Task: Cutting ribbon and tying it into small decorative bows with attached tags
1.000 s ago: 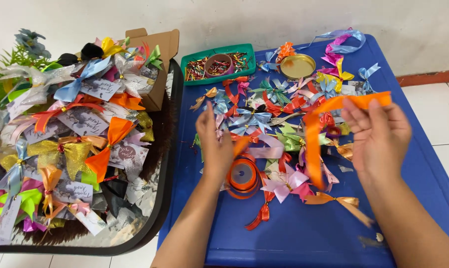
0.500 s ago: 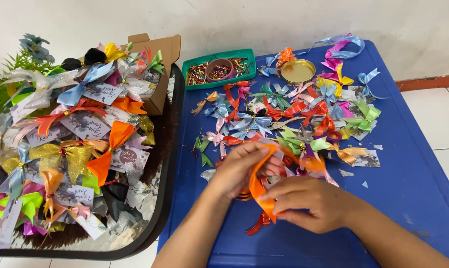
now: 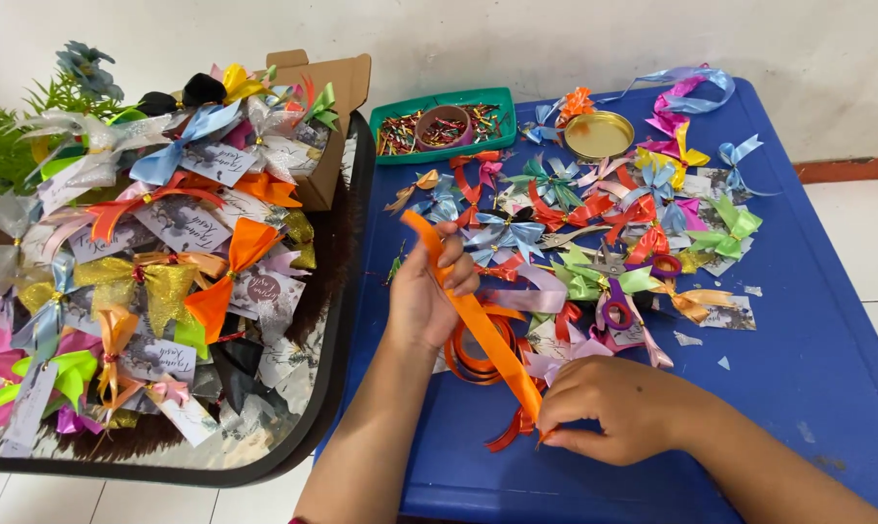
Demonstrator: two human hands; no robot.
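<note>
While the orange strip is held stretched, this is how the work stands, as far as I can see from beside the worktop:

Ribbon in hand: an orange ribbon [image 3: 482, 325] runs slanted from upper left to lower right, taut between the two hands, above the blue worktop [image 3: 808, 369].
Left hand: the left hand [image 3: 431, 291] is closed around the upper end of the ribbon, fingers curled, the tip of the strip standing out above them.
Right hand: the right hand [image 3: 618, 408] pinches the lower end near the front edge of the worktop, fingers pressed together on it.
Ribbon roll: an orange roll [image 3: 478, 354] lies flat just under the strip; I cannot tell if the strip is cut from it.
Done, I judge: many finished bows [image 3: 594, 228] of mixed colours lie scattered behind the hands, and a black tray [image 3: 347, 320] to the left is heaped with wrapped packets [image 3: 167, 252] that already carry bows.
Left, I judge: this strip is not yet folded into any loop, so this bow is only at its beginning.
Nearby: a green tray [image 3: 447, 124] with small pieces and a round gold lid [image 3: 599, 135] stand at the far side.
</note>
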